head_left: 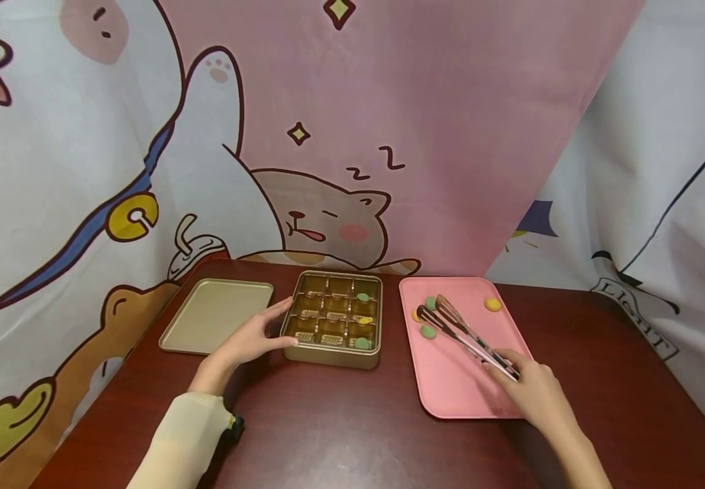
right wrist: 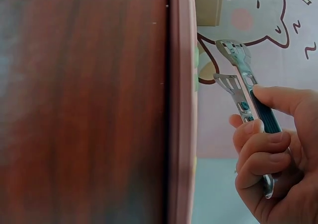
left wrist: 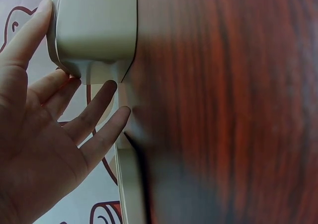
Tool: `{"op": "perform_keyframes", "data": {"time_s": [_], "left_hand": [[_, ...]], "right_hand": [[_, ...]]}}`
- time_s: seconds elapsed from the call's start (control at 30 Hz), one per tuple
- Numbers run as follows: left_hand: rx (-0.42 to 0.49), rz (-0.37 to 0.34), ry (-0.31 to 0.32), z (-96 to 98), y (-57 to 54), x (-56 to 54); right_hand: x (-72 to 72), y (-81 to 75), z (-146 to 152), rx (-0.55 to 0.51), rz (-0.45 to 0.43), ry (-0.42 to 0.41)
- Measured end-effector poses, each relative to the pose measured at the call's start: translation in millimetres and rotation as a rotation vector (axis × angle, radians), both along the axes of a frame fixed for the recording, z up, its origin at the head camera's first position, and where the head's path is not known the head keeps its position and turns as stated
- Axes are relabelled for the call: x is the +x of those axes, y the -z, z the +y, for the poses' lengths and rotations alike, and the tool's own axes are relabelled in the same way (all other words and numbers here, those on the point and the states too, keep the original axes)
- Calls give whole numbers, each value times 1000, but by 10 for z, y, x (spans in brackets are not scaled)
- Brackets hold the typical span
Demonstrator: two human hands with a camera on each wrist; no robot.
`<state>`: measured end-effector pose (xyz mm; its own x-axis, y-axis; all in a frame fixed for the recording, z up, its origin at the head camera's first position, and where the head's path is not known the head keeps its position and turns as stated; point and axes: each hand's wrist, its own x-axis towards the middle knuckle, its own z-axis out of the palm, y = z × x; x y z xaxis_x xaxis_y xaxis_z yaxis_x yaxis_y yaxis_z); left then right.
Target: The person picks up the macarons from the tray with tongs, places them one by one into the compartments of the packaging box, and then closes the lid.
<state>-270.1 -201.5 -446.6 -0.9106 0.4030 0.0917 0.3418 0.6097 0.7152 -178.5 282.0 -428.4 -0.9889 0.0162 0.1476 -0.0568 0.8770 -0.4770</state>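
Note:
My right hand (head_left: 532,390) grips metal serving tongs (right wrist: 243,80), fingers curled round the handles. The tongs' slotted ends stand apart over the pink tray (head_left: 462,394), near small round green pieces (head_left: 428,331) and a partly hidden yellow one (head_left: 416,315). With fingers spread, my left hand (head_left: 255,339) touches the left side of a gold tin (head_left: 331,355); its thumb lies at the tin's rim in the left wrist view. The tin has a divided insert, and its right-hand column holds a green piece (head_left: 363,297), a yellow piece (head_left: 365,320) and another green piece (head_left: 362,343).
Left of the tin, a flat gold lid (head_left: 224,312) lies on the dark wooden table (head_left: 340,435). One more yellow piece (head_left: 493,304) lies at the tray's far right. A cartoon-printed cloth (head_left: 450,136) hangs behind the table.

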Motion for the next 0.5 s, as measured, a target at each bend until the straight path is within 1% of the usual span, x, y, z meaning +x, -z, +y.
{"op": "perform_keyframes", "data": {"time_s": [0.17,0.33,0.5], "left_hand": [[9,-3,3,8,-11,12],[15,-6,-1,12,-24,22],[4,-6,-2,2,-13,25]], "right_hand": [[43,53,28,-4,-28,1],[51,78,56,2,-56,-6],[37,76,79,22,-125,-12]]}}
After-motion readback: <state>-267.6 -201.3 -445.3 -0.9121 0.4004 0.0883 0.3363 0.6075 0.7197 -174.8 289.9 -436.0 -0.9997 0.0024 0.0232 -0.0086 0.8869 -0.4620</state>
